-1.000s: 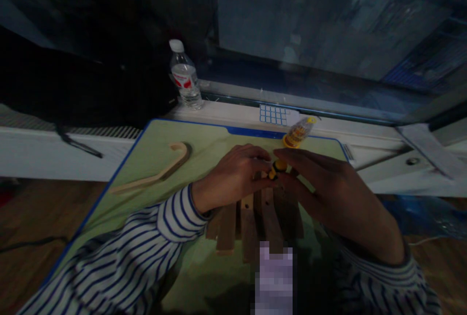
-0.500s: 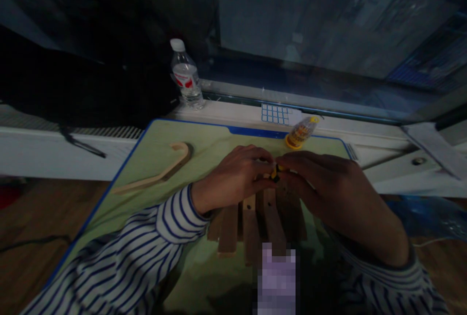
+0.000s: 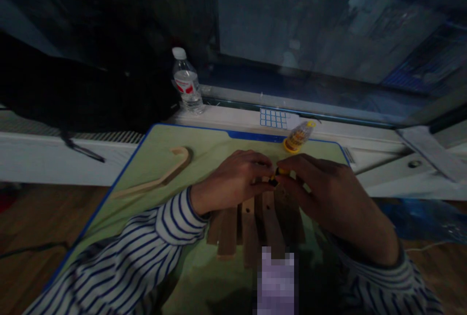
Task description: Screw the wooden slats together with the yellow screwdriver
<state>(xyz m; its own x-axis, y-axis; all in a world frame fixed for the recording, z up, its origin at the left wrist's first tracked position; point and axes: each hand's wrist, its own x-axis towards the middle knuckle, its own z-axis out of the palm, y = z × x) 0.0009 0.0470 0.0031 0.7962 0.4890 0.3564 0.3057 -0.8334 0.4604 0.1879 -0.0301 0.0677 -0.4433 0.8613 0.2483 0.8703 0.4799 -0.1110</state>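
Observation:
Both my hands meet over the far ends of several wooden slats [image 3: 255, 225] that lie side by side on a green mat [image 3: 153, 159]. My left hand [image 3: 233, 179] curls over the slats, thumb and fingers pressed together at a small yellow and black tool [image 3: 278, 175]. My right hand [image 3: 321, 193] pinches the same small tool from the right. Holes show in two of the slats. What the tool touches beneath my fingers is hidden.
A curved wooden piece [image 3: 160, 174] lies on the mat's left half. A small yellow-capped bottle [image 3: 297, 137] lies tipped at the mat's far edge, by a blue grid card [image 3: 273, 117]. A water bottle [image 3: 187, 84] stands on the white ledge under the window.
The yellow tool is now more covered by my fingers, which have closed tighter on it. Both hands stay over the slat ends; the view shifted slightly.

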